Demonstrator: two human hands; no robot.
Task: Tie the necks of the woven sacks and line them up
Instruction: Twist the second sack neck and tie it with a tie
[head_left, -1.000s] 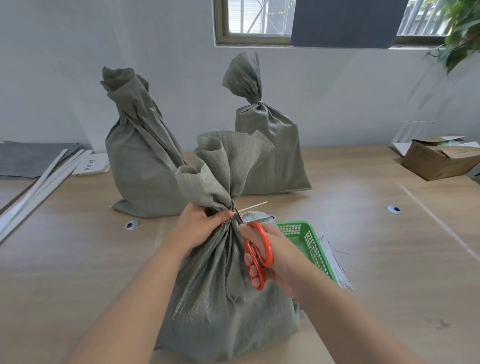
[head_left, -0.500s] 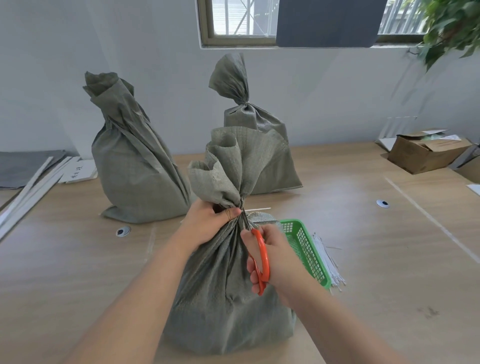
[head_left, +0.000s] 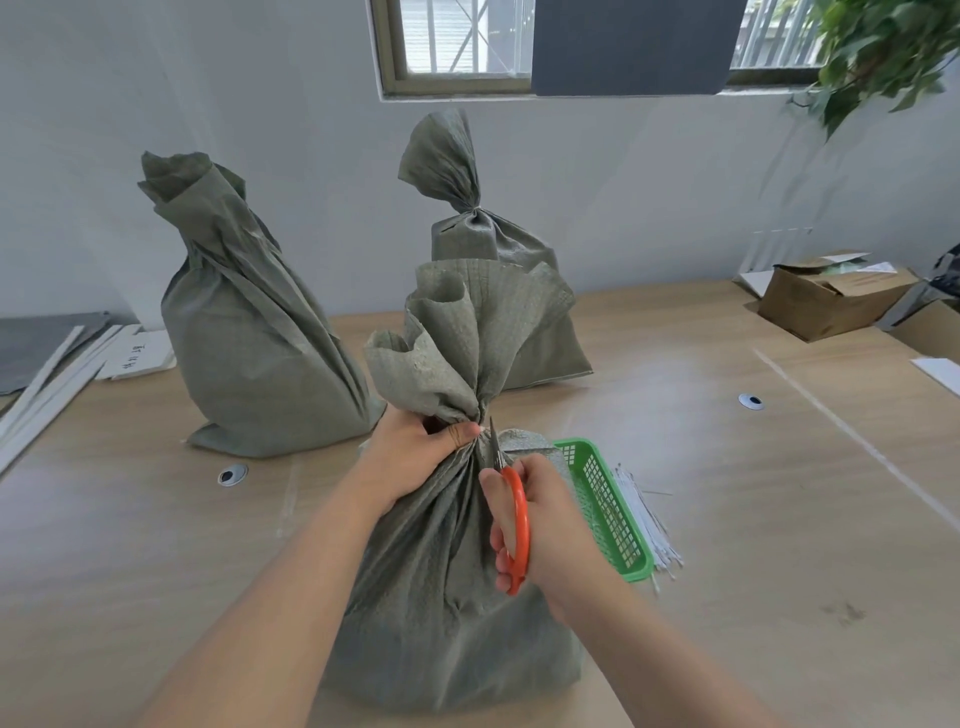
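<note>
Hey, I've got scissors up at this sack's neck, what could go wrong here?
The scissors in the right hand point up right beside the thumb of the left hand, which grips the near sack at its neck; a snip could nick it. The blades also lie against the gathered cloth and might cut the sack.

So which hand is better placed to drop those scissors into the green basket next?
Probably the right hand: it holds the orange scissors, and the green basket sits just beside it. The left hand grips the neck of the near sack.
</note>
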